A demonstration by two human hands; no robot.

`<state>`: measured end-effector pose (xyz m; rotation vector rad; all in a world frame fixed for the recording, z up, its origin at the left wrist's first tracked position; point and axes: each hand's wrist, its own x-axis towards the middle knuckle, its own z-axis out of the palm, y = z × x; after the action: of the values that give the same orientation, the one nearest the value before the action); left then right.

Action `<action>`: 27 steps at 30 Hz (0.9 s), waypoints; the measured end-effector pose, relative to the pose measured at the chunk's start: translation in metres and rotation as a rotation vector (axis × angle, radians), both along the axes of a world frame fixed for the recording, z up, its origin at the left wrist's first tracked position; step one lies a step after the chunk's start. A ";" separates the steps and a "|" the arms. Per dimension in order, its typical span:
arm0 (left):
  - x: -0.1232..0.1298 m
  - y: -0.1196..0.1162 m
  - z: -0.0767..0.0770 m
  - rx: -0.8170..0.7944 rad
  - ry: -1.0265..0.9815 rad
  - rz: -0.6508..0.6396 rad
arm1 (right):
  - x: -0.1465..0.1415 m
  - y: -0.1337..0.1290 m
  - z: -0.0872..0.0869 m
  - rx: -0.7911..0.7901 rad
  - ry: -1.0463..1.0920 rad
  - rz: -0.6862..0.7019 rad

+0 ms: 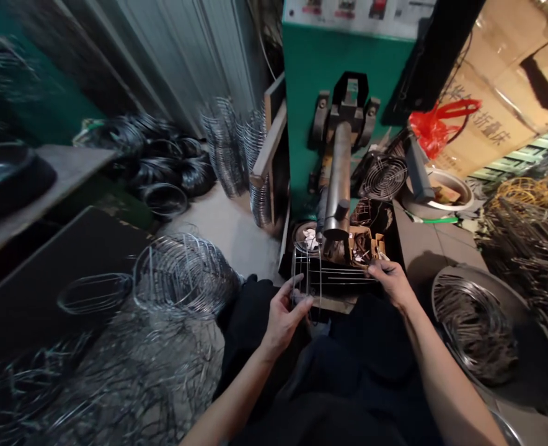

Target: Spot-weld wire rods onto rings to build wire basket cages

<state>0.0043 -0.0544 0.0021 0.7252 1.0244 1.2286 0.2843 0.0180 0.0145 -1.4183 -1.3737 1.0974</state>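
Note:
My left hand (283, 314) is closed on an oval wire frame (320, 282), its thumb and fingers pinching the lower part. The frame stands roughly upright just below the metal cylinder arm (340, 186) of a green machine. Thin straight wires (346, 271) stretch sideways between the frame and my right hand (392, 282). The fingertips of that hand are pinched at the wires' right ends. Whether the wires touch the frame, I cannot tell.
Left of my legs lies a pile of oval wire frames (185, 275). One loose wire oval (95, 293) rests on a dark board. To the right, a grey basin (534, 347) holds bundled wires. The green machine (304, 111) stands ahead, with cardboard boxes (483, 124) behind right.

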 end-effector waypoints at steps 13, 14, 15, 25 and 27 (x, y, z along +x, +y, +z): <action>0.000 0.023 0.003 0.009 -0.029 -0.022 | -0.005 0.027 0.005 -0.018 0.005 0.012; 0.000 0.025 0.003 0.011 -0.030 -0.029 | -0.004 0.029 0.005 -0.023 0.006 0.014; 0.001 0.026 0.003 0.011 -0.031 -0.034 | -0.004 0.030 0.005 -0.027 0.009 0.012; 0.008 0.035 0.014 -0.011 -0.048 -0.013 | 0.001 0.036 -0.003 -0.048 0.074 -0.009; 0.009 0.037 0.012 -0.012 -0.054 -0.011 | 0.002 0.036 -0.004 -0.065 0.087 -0.009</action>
<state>0.0129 -0.0171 0.0143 0.6842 0.9813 1.2255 0.2858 0.0541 0.0109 -1.4052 -1.2792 1.1940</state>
